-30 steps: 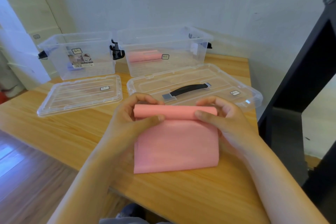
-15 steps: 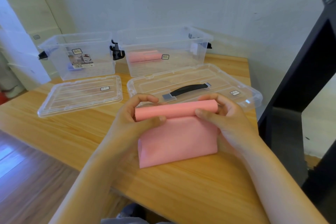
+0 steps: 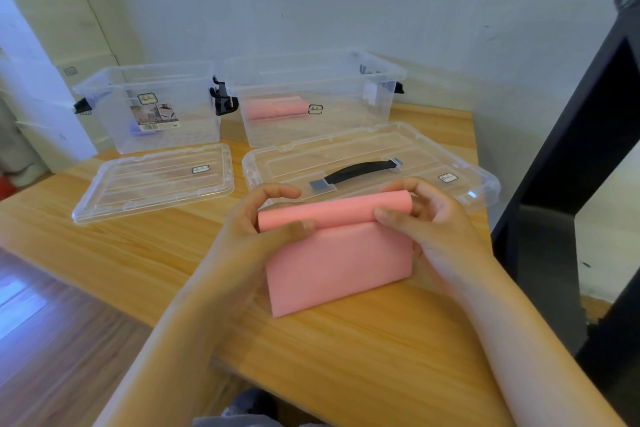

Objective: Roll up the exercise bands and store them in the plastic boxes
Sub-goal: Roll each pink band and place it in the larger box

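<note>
A pink exercise band (image 3: 339, 260) is half rolled in front of me, its rolled part lifted above the wooden table (image 3: 381, 350) and its loose end trailing down to the tabletop. My left hand (image 3: 256, 222) grips the roll's left end, thumb in front and fingers curled behind. My right hand (image 3: 426, 218) grips the right end the same way. Two clear plastic boxes stand open at the back: the right box (image 3: 346, 128) holds a rolled pink band (image 3: 273, 109), and the left box (image 3: 194, 114) has something bluish low inside.
Two clear lids lie flat before the boxes: a plain one (image 3: 152, 180) on the left and one with a black handle (image 3: 360, 172) just beyond my hands. A dark frame (image 3: 588, 149) stands at the table's right edge. Wooden floor lies to the left.
Both hands have lifted the roll off the table and turned it further. The loose flat part has grown shorter and now slants, its right side raised.
</note>
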The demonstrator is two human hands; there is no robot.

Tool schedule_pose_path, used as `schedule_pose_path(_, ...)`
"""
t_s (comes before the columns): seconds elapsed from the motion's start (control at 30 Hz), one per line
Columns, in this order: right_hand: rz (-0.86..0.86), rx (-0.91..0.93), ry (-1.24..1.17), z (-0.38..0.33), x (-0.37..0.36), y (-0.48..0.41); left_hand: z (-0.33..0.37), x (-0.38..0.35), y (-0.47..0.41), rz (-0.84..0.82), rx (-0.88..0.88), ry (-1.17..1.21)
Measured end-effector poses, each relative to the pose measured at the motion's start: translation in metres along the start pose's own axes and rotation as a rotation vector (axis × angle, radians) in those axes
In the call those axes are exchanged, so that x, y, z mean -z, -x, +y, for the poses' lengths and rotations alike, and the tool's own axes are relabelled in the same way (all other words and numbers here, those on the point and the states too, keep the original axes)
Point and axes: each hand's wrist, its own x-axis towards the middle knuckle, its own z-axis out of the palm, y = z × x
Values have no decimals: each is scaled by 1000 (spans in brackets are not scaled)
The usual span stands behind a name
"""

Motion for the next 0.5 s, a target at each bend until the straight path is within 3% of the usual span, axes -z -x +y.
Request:
schedule_pose_path(0.13,-6,39,-12,0,-2,1,1,-2,0,19,29,-37)
schedule_pose_path(0.3,231,37,37,8,-6,-3,-1,-8,-1,130,-28,-22)
schedule_pose_path(0.5,232,96,101,7,-6,0,-4,-12,-2,182,-55,-39)
